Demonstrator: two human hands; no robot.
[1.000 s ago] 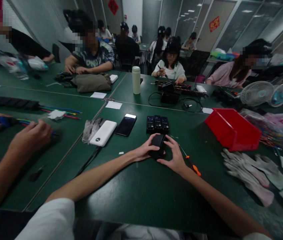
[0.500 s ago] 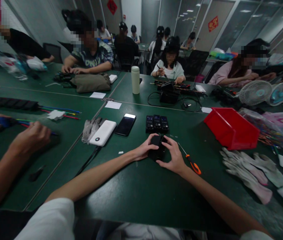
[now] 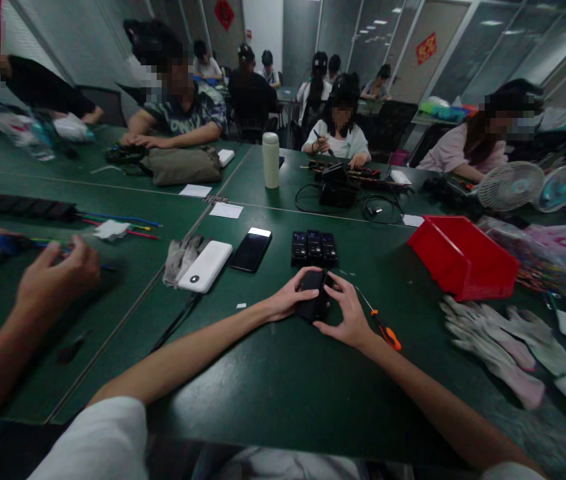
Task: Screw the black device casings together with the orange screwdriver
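Observation:
A small black box-shaped device (image 3: 309, 307) is held just above or on the green table in front of me; I cannot tell which. My left hand (image 3: 291, 297) grips it from the left, thumb across its top face. On the other side, my right hand (image 3: 347, 310) has its fingertips on the far right edge and its thumb near the lower right corner. Between the fingers the device's right side is partly hidden. Just beyond stand three similar black modules (image 3: 314, 248) in a row. An orange-handled screwdriver (image 3: 387, 330) lies right of my right hand.
Left of the modules are a phone (image 3: 251, 250), a white power bank (image 3: 206, 267) with a cable, and a grey glove (image 3: 179, 260). A red bin (image 3: 463, 257) and work gloves (image 3: 497, 347) lie to the right. A co-worker's hand (image 3: 57, 280) works with wires at left.
The black device has tilted slightly in my hands, so more of its right side shows. My hands have barely moved. The co-worker's fingers at left have lifted and spread.

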